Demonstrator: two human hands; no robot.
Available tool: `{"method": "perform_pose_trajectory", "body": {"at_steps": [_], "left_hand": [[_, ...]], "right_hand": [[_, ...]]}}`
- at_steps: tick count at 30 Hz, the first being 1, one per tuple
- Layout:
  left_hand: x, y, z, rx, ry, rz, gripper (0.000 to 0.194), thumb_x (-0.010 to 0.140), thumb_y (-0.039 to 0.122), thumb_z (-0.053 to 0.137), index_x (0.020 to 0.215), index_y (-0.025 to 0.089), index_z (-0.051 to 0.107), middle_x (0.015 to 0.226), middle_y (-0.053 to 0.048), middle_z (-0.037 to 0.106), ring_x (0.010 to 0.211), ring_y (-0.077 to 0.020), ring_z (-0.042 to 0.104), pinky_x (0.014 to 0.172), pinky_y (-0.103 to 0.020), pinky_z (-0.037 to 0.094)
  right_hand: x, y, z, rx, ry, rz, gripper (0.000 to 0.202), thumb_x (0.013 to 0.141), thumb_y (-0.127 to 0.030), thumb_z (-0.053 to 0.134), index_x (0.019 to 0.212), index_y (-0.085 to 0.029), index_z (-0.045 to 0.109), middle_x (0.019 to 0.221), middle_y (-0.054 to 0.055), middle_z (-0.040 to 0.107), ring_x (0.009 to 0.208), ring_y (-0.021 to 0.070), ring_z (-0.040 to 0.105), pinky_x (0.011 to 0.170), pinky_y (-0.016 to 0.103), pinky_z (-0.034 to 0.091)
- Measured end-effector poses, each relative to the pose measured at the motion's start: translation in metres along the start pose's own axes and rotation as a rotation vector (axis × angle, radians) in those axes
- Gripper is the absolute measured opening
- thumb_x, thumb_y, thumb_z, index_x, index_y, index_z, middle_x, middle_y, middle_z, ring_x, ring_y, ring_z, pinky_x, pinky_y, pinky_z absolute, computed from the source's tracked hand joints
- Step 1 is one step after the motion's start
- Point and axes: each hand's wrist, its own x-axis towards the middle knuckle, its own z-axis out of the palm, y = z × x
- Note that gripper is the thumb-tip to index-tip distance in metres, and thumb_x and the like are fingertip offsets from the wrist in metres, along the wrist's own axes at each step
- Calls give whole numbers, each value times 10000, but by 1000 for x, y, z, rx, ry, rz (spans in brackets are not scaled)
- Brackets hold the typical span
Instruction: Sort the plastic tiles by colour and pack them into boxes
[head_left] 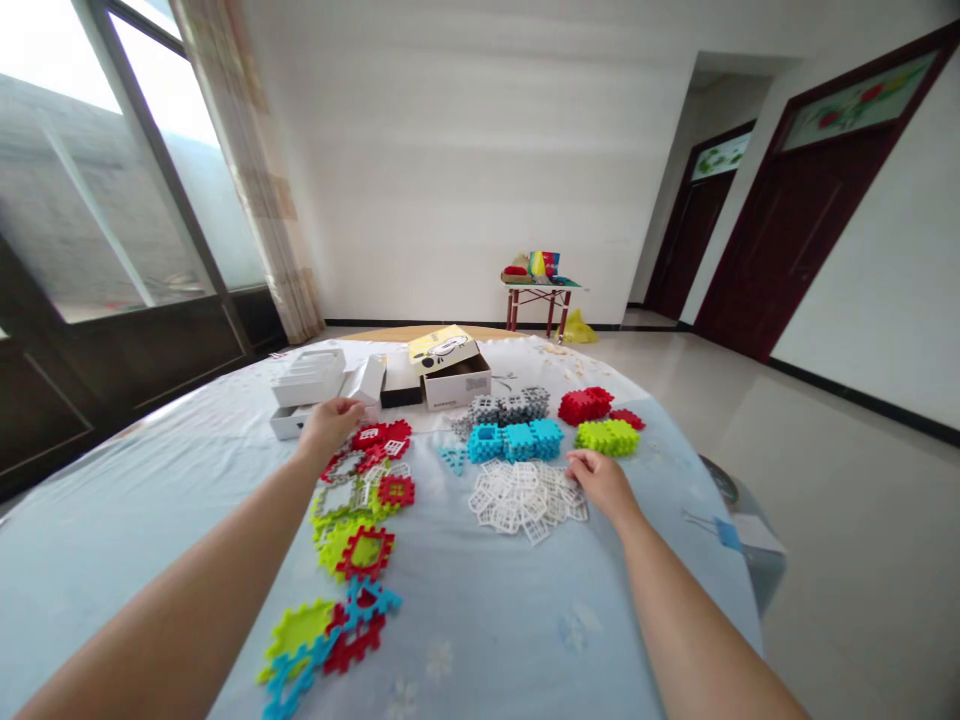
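My left hand [330,425] reaches over the far end of a row of loose toothed plastic building pieces, next to the red ones [394,432]. Its fingers are drawn together; whatever they hold is hidden. At the right edge of a heap of small white lattice pieces [517,495] is my right hand [602,478], fingertips pinched; I cannot make out anything in them. Beyond the heap stand stacked blue pieces [517,440] and grey pieces [510,405]. Stacks of green pieces [609,437] and red pieces [585,403] lie past my right hand.
White boxes [309,378] and an open carton [459,388] with a yellow lid [444,348] stand at the back of the cloth-covered round table [480,620]. Blue frames [292,680] lie near the front left. A stool [757,550] stands beyond the right edge.
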Motion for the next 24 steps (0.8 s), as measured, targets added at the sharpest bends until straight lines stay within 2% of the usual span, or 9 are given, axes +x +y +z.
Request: {"method": "perform_pose_trajectory", "body": {"at_steps": [3, 8, 11, 15, 17, 21, 24], "left_hand": [[-7, -24, -15, 122, -21, 5, 387, 646, 446, 515, 833, 154, 688, 598, -18, 649, 598, -175, 586, 510, -238, 398], [-15, -44, -13, 244, -136, 50, 340, 652, 437, 531, 842, 216, 704, 721, -3, 700, 681, -178, 624, 587, -232, 437], [-14, -50, -11, 329, -132, 33, 404, 664, 419, 537, 978, 212, 685, 883, -45, 712, 832, -217, 633, 678, -258, 452], [-9, -57, -14, 448, -70, -47, 515, 675, 403, 535, 1125, 169, 620, 1066, -138, 664, 973, -312, 593, 740, -356, 448], [-9, -58, -15, 484, -64, -68, 490, 676, 399, 539, 1110, 193, 631, 1093, -138, 655, 1001, -334, 577, 745, -386, 441], [-14, -57, -14, 507, -107, -44, 336, 687, 392, 536, 951, 256, 695, 1023, -85, 690, 987, -317, 584, 761, -397, 422], [-25, -56, -15, 504, -127, 4, 333, 722, 418, 495, 942, 265, 693, 1000, -71, 695, 978, -301, 588, 802, -412, 391]], "right_hand": [[0, 1, 0, 14, -13, -11, 334, 751, -367, 467, 920, -143, 647, 704, 60, 694, 655, 184, 631, 645, 274, 463], [-1, -2, -1, -9, -16, -10, 324, 748, -366, 464, 905, -152, 649, 698, 54, 694, 642, 183, 625, 654, 280, 455], [-1, -1, -2, -13, -19, -7, 319, 743, -356, 466, 914, -152, 643, 712, 52, 697, 659, 183, 627, 672, 281, 452], [-1, 1, -2, -19, -30, 2, 320, 745, -355, 458, 920, -156, 637, 720, 50, 694, 667, 185, 627, 660, 277, 449], [0, 2, -1, -20, -38, 0, 322, 747, -360, 453, 920, -158, 634, 725, 51, 693, 676, 187, 627, 661, 278, 448], [2, 5, 0, -19, -39, -8, 325, 743, -363, 459, 920, -153, 631, 724, 55, 692, 680, 190, 626, 661, 281, 448], [2, 6, 0, -18, -41, -5, 336, 744, -373, 455, 924, -150, 630, 724, 55, 690, 685, 190, 626, 666, 283, 450]]}}
